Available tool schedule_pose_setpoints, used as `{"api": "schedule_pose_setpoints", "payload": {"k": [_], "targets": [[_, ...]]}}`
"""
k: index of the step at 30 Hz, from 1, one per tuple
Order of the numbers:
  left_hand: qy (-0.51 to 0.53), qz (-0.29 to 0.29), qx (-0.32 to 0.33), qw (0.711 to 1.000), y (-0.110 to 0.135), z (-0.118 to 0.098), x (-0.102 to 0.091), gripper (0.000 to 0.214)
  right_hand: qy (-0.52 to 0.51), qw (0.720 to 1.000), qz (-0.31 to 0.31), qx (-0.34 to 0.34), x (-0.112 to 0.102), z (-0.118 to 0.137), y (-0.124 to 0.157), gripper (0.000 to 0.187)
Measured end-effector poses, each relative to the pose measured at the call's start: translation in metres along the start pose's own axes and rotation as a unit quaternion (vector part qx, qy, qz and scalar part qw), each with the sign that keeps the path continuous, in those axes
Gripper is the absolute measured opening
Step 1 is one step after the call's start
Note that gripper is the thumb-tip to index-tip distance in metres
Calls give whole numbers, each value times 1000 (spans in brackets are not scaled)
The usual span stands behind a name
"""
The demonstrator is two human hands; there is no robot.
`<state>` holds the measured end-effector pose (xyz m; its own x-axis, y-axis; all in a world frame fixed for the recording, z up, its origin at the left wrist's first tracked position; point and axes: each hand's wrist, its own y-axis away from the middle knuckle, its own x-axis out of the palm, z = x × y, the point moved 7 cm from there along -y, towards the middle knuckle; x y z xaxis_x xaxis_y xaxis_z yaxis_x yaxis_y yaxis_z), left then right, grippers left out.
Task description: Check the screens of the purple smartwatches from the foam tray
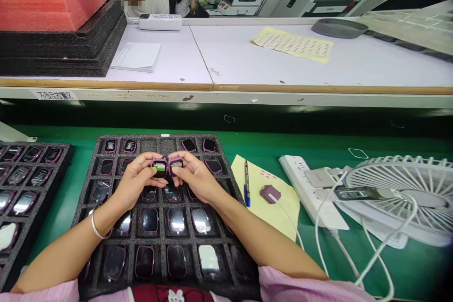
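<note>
Two purple-framed smartwatch bodies are held side by side above a black foam tray [151, 145]. My left hand [136, 180] is closed on the left smartwatch [159, 167], whose screen is lit with a green patch. Closed on the right smartwatch [176, 164], my right hand [196, 177] has its thumb at the screen's lower edge. Beneath both hands, the tray's compartments hold several more smartwatches, such as a dark one [176, 261]. A few in the back row show lit white text. My forearms hide part of the tray.
A second foam tray of smartwatches [35, 198] lies at left. To the right are yellow paper [283, 217], a pen [247, 184], a purple cabled block [270, 194], a power strip [307, 188] and a white fan [399, 188]. Foam blocks [53, 9] stack on the shelf; people sit beyond.
</note>
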<state>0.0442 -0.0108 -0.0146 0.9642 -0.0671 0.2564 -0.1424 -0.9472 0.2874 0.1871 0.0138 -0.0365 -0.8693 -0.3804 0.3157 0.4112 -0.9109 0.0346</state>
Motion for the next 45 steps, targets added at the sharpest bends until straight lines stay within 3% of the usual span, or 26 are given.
{"api": "schedule_pose_setpoints", "payload": {"k": [21,29,38,45], "targets": [[-20,-15,19,1000,0,-3,-2,37,-11,1000,21,-4,3,4,2,30],[12,5,16,1000,0,-4,-2,40,-36,999,32,-18,3,4,2,44],[-7,-19,13,1000,-2,-2,-3,39,-41,998,39,-18,5,3,2,44],[27,2,14,1000,-2,-3,-2,42,-41,998,37,-18,5,4,1,44]]}}
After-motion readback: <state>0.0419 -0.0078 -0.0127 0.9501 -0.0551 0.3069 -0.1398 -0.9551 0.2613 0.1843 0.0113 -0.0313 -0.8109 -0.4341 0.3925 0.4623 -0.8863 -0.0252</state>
